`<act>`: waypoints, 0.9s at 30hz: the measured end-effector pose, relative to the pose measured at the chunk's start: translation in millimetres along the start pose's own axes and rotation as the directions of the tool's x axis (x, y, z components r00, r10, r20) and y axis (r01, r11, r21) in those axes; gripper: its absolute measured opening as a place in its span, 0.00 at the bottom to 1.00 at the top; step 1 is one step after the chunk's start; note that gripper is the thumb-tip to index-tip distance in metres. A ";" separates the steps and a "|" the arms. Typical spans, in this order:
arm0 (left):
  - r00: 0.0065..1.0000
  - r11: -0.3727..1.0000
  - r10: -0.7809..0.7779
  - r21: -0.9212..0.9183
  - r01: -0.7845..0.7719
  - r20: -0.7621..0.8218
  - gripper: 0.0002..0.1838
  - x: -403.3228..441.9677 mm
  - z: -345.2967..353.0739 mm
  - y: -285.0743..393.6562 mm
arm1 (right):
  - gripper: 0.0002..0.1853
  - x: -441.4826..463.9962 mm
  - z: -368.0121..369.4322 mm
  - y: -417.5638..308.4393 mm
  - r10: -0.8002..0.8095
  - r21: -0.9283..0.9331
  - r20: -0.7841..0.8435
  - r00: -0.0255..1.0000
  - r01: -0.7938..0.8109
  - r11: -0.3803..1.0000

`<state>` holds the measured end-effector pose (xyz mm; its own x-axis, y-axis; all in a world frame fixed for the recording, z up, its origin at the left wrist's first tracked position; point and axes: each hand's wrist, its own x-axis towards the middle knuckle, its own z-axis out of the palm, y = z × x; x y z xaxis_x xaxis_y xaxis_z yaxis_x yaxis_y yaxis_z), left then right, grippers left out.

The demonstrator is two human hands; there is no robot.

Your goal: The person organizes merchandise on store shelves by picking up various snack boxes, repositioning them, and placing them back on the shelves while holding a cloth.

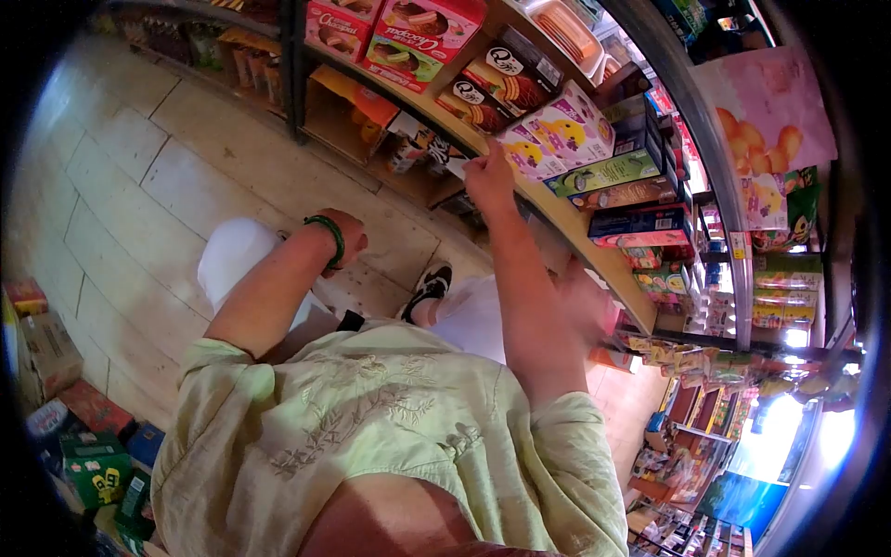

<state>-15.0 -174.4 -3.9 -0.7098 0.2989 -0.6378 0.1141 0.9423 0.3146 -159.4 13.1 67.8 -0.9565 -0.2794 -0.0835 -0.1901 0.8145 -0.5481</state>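
A wooden shelf (622, 283) packed with boxed snacks runs diagonally across the upper right of the view, its front edge towards the person. Before the shelf stretches a floor (130, 195) of pale tiles. The person, seen from above in a light green embroidered shirt (390, 390) and white trousers (239, 251), faces the shelf. Across the floor from it, at lower left, lie a brown carton (51, 351) and a green box (96, 469).

On the left stretch of the shelf are pink boxes (422, 42), then dark brown boxes (506, 79). Next come white boxes (557, 135) with purple and yellow print, near the middle of the shelf; whether they are two or one is hard to tell. Their line runs from the front edge inwards, with a printed face towards the person. A slim green-and-purple box (608, 174) lies just beside them, its long axis also pointing into the shelf.

The hands are apart. The right hand (488, 181) is at the shelf's front edge, beside the white boxes, fingers bent near a small white piece (457, 167); its grip is unclear. The left hand (345, 241) is curled, away from the shelf, its palm hidden. A green bracelet (332, 239) circles that wrist.
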 end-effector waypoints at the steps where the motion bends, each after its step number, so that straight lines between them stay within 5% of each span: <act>1: 1.000 0.999 -0.021 -0.037 0.020 -0.008 0.25 -0.5 0.0 0.3 | 0.34 1.8 3.8 1.7 -0.002 -0.001 0.002 1.000 0.002 1.000; 6: 0.996 0.998 0.001 0.060 -0.007 0.088 0.29 -8.2 -12.7 4.1 | 0.40 9.9 20.1 8.9 0.126 0.192 0.063 0.990 -0.136 0.972; 12: 0.999 0.999 0.001 0.048 -0.003 0.036 0.30 13.4 9.9 -5.1 | 0.40 12.3 24.6 15.1 0.133 0.198 0.052 0.990 -0.140 0.970; 17: 0.978 0.992 0.005 0.121 -0.031 0.208 0.32 2.0 -9.0 3.0 | 0.40 12.2 29.0 23.8 0.095 0.216 0.063 0.993 -0.107 0.970; 22: 0.999 0.993 0.031 0.118 -0.034 0.019 0.18 -3.3 3.1 1.4 | 0.40 6.4 28.7 20.7 0.080 0.240 0.108 0.991 -0.104 0.965; 25: 1.000 1.000 0.002 -0.028 -0.003 -0.017 0.10 -7.9 -8.0 4.9 | 0.36 0.9 33.7 29.0 0.003 0.259 -0.126 0.992 0.030 0.965; 27: 1.000 1.000 0.021 -0.005 -0.021 -0.011 0.08 -5.3 -6.9 4.4 | 0.25 -14.7 17.3 26.7 -0.213 0.243 -0.084 0.973 0.228 0.943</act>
<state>-15.5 -172.9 5.7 -0.7152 0.3170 -0.6229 0.1259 0.9351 0.3313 -146.6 30.2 40.1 -0.9092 -0.4028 0.1057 -0.3433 0.5812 -0.7378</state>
